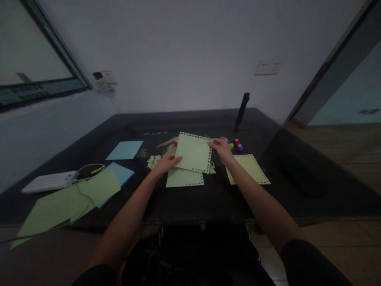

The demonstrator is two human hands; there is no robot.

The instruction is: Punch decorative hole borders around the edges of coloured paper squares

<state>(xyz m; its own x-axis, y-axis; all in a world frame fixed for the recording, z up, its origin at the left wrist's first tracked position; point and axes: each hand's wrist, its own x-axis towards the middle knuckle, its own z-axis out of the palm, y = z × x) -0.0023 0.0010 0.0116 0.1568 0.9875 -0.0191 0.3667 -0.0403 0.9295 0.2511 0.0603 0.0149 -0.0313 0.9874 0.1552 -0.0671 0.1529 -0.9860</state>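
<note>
my left hand (166, 162) and right hand (220, 150) pinch a punched green sheet (193, 152) by its edges above the counter (214, 198), another sheet (184, 178) at six o'clock, small punches (235, 145) at two o'clock.

A single head-worn camera looks forward and down across a dark table (208, 198) toward a pale wall (184, 51). Both forearms reach in from the bottom edge, near the lens; the table's far edge lies well beyond.
</note>
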